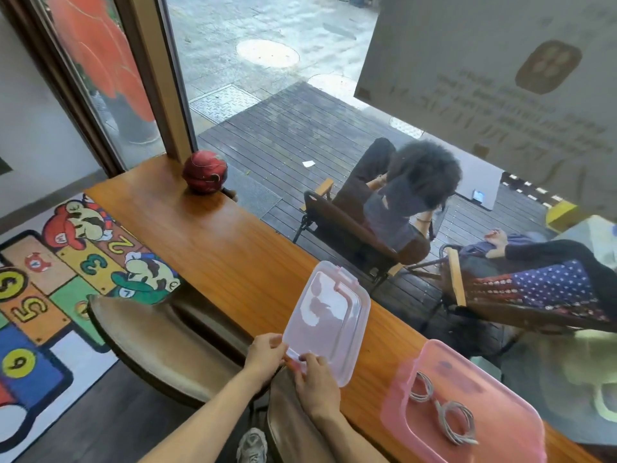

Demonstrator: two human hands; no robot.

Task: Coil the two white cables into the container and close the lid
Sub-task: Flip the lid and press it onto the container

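A clear pinkish lid (329,317) lies on the wooden counter (213,235), with both hands pinching its near edge. My left hand (263,354) grips the near-left corner. My right hand (315,379) grips the clip on the same edge. To the right stands the open pink container (394,409). Two coiled white cables (444,407) lie inside it, side by side. The far clip of the lid points toward the window.
A red ball-like figure (204,172) sits at the counter's far end by the window frame. Two brown stools (160,342) stand below the counter's near edge. Beyond the glass, people sit in chairs (354,235) on a deck.
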